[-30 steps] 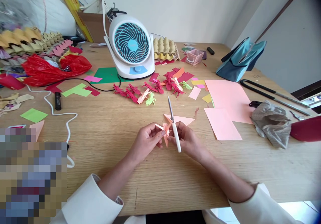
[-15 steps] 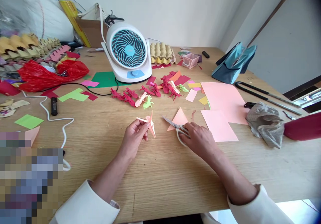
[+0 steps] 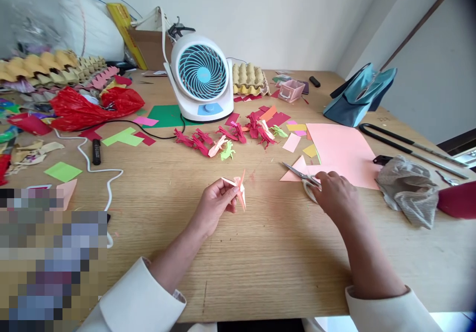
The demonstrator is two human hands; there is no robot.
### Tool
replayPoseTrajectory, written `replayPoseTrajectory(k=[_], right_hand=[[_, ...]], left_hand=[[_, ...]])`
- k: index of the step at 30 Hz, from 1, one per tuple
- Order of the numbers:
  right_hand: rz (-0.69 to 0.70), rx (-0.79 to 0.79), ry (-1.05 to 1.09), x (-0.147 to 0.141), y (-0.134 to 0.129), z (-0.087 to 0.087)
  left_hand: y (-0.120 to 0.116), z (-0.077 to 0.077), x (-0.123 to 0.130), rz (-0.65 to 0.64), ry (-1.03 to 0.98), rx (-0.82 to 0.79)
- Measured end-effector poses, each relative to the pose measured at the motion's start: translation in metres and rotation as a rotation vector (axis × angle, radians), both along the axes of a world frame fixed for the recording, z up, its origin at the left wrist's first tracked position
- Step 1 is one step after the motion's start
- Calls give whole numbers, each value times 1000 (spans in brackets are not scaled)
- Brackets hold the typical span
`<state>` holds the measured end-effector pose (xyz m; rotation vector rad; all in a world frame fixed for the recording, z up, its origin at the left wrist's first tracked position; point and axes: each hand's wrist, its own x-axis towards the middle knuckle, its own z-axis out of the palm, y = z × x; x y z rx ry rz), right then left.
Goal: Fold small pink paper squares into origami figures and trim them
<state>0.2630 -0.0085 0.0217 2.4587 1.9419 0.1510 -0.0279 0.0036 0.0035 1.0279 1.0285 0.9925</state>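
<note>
Between the thumb and fingers of my left hand (image 3: 219,202) is a small folded peach paper figure (image 3: 240,189) with thin pointed limbs, held just above the table. My right hand (image 3: 337,193) is to the right, its fingers curled on the handles of the scissors (image 3: 305,177). The scissor blades point left and lie over a peach paper triangle (image 3: 296,167). A large pink sheet (image 3: 340,148) lies beyond my right hand. Several folded red, peach and green figures (image 3: 201,142) form a loose row in front of the fan.
A white fan (image 3: 203,79) stands at the back. Egg trays (image 3: 250,78), a pink basket (image 3: 291,90) and a blue bag (image 3: 357,96) are behind. At left lie a red plastic bag (image 3: 78,108), a black marker (image 3: 96,152) and a white cable (image 3: 109,188). Crumpled cloth (image 3: 409,188) lies right.
My right hand has moved right with the scissors, and the peach triangle has shifted right with them, over the smaller pink sheet. The camera view has turned slightly left. My left hand still holds the figure.
</note>
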Motion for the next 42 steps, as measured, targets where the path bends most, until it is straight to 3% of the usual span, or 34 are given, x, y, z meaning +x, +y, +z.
replayPoseTrajectory(k=[2,4,6,7,10,13,20,30,37,42], right_hand=[[89,170,93,-14,-4,3],[331,317,354,-38,-10,5],[571,310,657,-65,-17,5],[599,278,814,-77,-21,4],[481,81,1235,-100,-27,-1],[399,-50,1416,-107,-26,-8],[335,-37,1412,-107,-25,-10],[378,-141,1621,-106,-23,-15],[379,-111,1435,-109,-27,-11],[351,-92,1362,-113,-29,-10]], left_hand=[[-2,1,2,-12,-8,-13],[-5,1,4,-36,-22,-32],[-8,2,7,-72,-34,-51],[-10,2,9,-91,-37,-56],[-15,2,14,-132,-19,-37],[-19,3,16,-175,27,-3],[-18,7,12,-251,142,73],[-12,2,8,-143,180,122],[-6,7,0,-253,275,224],[-8,1,4,-215,309,237]])
